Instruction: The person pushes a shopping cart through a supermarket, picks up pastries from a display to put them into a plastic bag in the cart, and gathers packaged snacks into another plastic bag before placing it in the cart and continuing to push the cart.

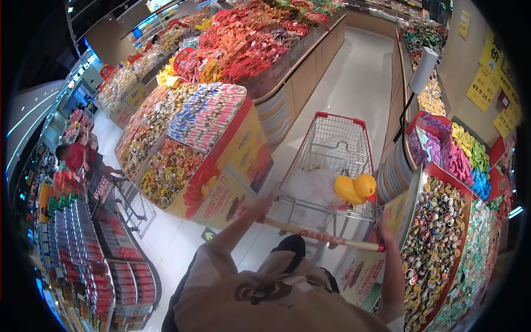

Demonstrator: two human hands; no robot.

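Observation:
A wire shopping cart with red corners stands in front of me, its handle bar crossing near my body. My left hand is closed at the cart's left rear corner, beside the handle's left end. At the right rear corner, my right hand is by the frame and the handle's red end; its fingers are too small and blurred to make out. Inside the basket lie a yellow duck-shaped item on the right and a whitish translucent bag next to it.
Candy bins stand at left, a long red-wrapped candy counter beyond. More bins line the right, near a pole with a white roll. The tiled aisle runs ahead. A person in red is by another cart.

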